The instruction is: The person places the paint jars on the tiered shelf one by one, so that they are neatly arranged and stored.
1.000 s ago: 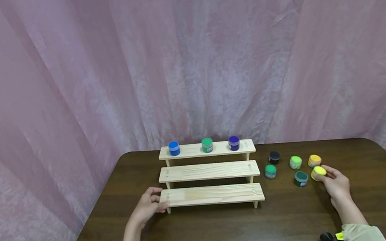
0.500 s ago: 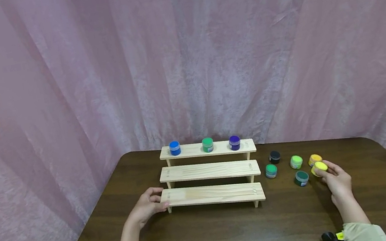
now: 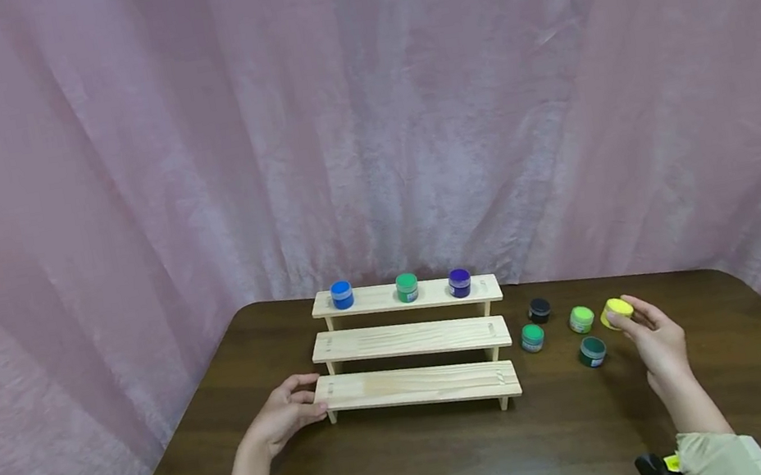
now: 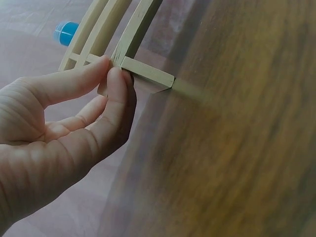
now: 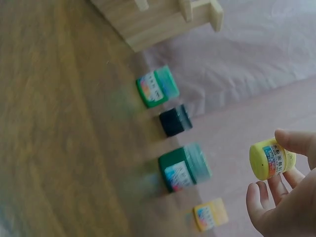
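Note:
My right hand (image 3: 659,347) holds a yellow paint jar (image 3: 617,313) between thumb and fingers. In the right wrist view this labelled jar (image 5: 269,159) is up off the table, its base turned toward the camera. My left hand (image 3: 281,413) pinches the left end of the lowest step of a three-tier wooden rack (image 3: 411,384); the left wrist view shows thumb and fingers (image 4: 116,86) at that corner. Along the top step stand a blue jar (image 3: 341,295), a green jar (image 3: 407,288) and a purple jar (image 3: 459,283).
Right of the rack stand a black jar (image 3: 539,310), a green jar (image 3: 533,338), a light green jar (image 3: 582,319) and a dark green jar (image 3: 592,352). An orange-yellow jar (image 5: 211,215) is hidden in the head view. A pink curtain (image 3: 360,108) hangs behind the table (image 3: 418,472).
My right hand has raised the yellow jar and moved it slightly back and left, so it now covers the orange-yellow jar in the head view. My left hand stays at the rack's corner.

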Available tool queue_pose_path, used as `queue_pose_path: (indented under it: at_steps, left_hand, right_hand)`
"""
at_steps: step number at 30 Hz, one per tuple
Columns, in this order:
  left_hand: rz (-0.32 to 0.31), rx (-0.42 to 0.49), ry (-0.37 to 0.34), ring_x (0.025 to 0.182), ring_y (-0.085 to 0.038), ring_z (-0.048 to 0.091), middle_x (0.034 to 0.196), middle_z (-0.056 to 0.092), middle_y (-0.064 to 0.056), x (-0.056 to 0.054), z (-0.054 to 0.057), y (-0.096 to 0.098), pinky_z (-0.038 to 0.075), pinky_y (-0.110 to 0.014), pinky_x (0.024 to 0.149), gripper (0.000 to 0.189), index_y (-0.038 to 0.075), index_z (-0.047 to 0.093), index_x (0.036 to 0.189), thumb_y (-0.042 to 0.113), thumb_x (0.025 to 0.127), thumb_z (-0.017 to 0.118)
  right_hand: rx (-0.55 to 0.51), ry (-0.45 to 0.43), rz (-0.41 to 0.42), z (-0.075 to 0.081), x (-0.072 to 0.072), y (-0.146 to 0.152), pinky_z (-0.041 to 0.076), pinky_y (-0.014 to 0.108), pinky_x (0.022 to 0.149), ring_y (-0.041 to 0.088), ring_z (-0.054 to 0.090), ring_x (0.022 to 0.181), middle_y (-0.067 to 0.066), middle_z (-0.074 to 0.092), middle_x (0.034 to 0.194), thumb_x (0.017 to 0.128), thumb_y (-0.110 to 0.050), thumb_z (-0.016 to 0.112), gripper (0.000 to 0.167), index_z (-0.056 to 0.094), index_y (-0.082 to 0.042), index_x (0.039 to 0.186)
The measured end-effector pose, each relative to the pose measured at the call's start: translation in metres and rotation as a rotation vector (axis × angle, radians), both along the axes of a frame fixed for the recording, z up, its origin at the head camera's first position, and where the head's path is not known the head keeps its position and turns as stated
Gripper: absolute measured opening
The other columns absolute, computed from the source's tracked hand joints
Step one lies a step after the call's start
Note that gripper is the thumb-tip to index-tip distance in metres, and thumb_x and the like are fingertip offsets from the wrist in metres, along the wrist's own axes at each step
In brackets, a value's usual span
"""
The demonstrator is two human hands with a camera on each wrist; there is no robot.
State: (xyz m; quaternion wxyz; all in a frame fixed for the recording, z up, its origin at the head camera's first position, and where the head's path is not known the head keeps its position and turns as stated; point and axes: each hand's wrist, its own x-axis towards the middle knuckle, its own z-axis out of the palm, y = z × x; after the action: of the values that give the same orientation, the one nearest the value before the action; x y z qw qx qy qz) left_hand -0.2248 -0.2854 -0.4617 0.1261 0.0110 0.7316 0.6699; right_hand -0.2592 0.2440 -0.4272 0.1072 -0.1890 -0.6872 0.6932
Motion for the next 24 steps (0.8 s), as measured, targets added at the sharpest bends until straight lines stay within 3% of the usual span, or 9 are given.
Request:
queue_pose_path:
  at_steps: [6,12,17,24]
  left_hand:
    - [0.012,0.011,-0.009,0.082,-0.011,0.065,0.093,0.062,-0.004,0.004,0.000,0.002,0.056,-0.024,0.080,0.065,-0.011,0.028,0.142,-0.004,0.088,0.064]
    - [0.058,0.022,-0.040,0.084,-0.011,0.064,0.095,0.060,-0.007,0.012,-0.004,0.005,0.056,-0.023,0.081,0.066,-0.009,0.029,0.144,-0.004,0.088,0.063]
    - [0.101,0.039,-0.034,0.082,-0.010,0.064,0.094,0.061,-0.007,0.011,-0.004,0.007,0.056,-0.022,0.079,0.066,-0.009,0.029,0.146,-0.005,0.088,0.062]
    - [0.161,0.064,-0.039,0.078,-0.010,0.064,0.090,0.062,-0.007,0.007,-0.002,0.011,0.056,-0.021,0.076,0.065,-0.009,0.033,0.145,-0.007,0.087,0.061]
  right_hand:
    - [0.021,0.043,0.043,0.009,0.002,-0.010,0.047,0.002,0.075,-0.014,0.053,0.087,-0.032,0.058,0.088,0.087,-0.021,0.073,0.041,0.057,-0.025,0.125]
    - [0.155,0.031,0.109,0.017,0.004,-0.020,0.046,0.005,0.074,-0.014,0.051,0.089,-0.034,0.054,0.092,0.089,-0.030,0.071,0.057,0.050,-0.017,0.140]
    - [0.257,0.047,0.159,0.030,0.001,-0.031,0.043,0.002,0.079,-0.012,0.047,0.097,-0.033,0.050,0.099,0.090,-0.037,0.069,0.064,0.046,-0.016,0.145]
    - [0.277,0.069,0.207,0.044,0.002,-0.047,0.040,0.004,0.084,-0.012,0.047,0.100,-0.031,0.050,0.104,0.090,-0.039,0.069,0.064,0.046,-0.017,0.145]
